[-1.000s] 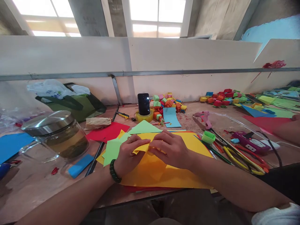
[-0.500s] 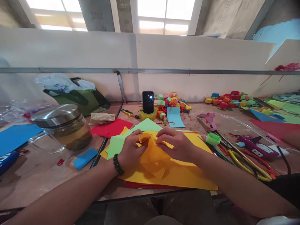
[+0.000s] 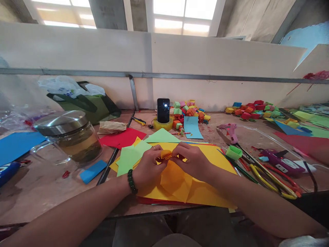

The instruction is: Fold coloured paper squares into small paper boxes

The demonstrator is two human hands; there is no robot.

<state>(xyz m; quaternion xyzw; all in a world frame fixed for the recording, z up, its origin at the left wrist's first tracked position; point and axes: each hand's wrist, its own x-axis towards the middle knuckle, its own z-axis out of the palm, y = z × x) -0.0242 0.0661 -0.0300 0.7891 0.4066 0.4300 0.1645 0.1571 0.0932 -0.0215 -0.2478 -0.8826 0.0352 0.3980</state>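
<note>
My left hand and my right hand meet over a stack of coloured paper in the middle of the table. Both pinch the top edge of an orange sheet, which hangs crumpled below my fingers and is rolled where they grip it. My left wrist wears a dark bead bracelet, and a ring sits on a left finger. Light green sheets lie just left of my left hand.
A glass jar with a metal lid stands at left, a green bag behind it. A phone leans on a tape roll. Piles of paper cubes sit at the back. A pink glue gun, scissors and cables lie right.
My hands lifted the orange sheet off the stack and gathered its top edge into a roll between my fingers. The view has shifted slightly.
</note>
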